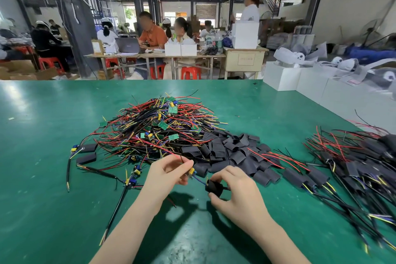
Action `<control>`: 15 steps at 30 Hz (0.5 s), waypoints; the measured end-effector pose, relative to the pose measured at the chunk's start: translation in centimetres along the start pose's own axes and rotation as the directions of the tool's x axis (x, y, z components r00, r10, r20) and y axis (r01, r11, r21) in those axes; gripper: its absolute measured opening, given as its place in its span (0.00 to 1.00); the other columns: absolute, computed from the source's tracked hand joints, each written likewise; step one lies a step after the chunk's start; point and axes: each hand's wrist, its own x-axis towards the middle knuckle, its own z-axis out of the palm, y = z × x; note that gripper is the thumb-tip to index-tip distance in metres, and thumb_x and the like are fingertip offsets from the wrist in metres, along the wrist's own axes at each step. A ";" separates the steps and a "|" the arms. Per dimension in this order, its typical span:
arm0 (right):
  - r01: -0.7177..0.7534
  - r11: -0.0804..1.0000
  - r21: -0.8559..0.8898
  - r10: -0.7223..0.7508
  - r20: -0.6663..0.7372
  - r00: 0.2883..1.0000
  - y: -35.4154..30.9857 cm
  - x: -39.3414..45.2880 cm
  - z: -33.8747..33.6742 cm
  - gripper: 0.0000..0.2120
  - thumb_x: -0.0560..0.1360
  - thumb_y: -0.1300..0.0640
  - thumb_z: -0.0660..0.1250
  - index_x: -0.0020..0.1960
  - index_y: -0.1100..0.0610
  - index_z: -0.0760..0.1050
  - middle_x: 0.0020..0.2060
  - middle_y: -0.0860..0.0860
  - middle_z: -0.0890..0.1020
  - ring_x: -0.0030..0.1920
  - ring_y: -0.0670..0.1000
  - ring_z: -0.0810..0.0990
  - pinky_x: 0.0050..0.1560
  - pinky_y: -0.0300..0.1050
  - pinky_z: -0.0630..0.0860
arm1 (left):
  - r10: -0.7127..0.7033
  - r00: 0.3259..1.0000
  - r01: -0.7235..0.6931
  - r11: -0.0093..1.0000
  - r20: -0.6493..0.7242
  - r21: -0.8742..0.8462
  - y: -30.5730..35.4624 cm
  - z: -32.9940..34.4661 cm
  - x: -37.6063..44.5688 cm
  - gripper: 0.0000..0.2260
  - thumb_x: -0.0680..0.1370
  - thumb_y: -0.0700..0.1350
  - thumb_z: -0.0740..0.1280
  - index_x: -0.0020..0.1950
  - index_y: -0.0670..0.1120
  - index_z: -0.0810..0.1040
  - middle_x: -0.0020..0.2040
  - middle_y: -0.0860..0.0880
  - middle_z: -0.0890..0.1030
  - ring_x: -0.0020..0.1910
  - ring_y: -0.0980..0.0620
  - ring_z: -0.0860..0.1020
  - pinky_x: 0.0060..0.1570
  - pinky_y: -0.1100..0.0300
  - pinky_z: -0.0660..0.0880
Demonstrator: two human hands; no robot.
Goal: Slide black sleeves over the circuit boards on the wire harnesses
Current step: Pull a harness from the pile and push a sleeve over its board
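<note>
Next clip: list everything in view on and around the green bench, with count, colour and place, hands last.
table: one, green, foreground.
unsleeved harness pile: one heap, red, black, yellow and blue wires with green boards, centre.
loose sleeves: many, black, right of the heap.
two stray sleeves: two, black, left of the heap.
sleeved harnesses: one pile, black with red wires, far right.
white boxes: several, white, beyond the table's right edge.
red stools: several, red, under the background desks.
left hand: pinches a wire by its yellow component.
right hand: holds one black sleeve on that harness's wires.
</note>
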 end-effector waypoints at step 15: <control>0.095 0.985 0.146 -0.080 -0.104 0.991 0.1 0.0 -0.1 0.13 0.73 0.49 0.69 0.57 0.49 0.80 0.47 0.41 0.77 0.46 0.40 0.76 0.49 0.39 0.75 | 0.018 1.000 -0.017 1.000 0.017 -0.022 -0.4 1.1 -0.5 0.03 0.72 0.36 0.73 0.38 0.40 0.83 0.36 0.45 0.82 0.33 0.49 0.81 0.35 0.59 0.79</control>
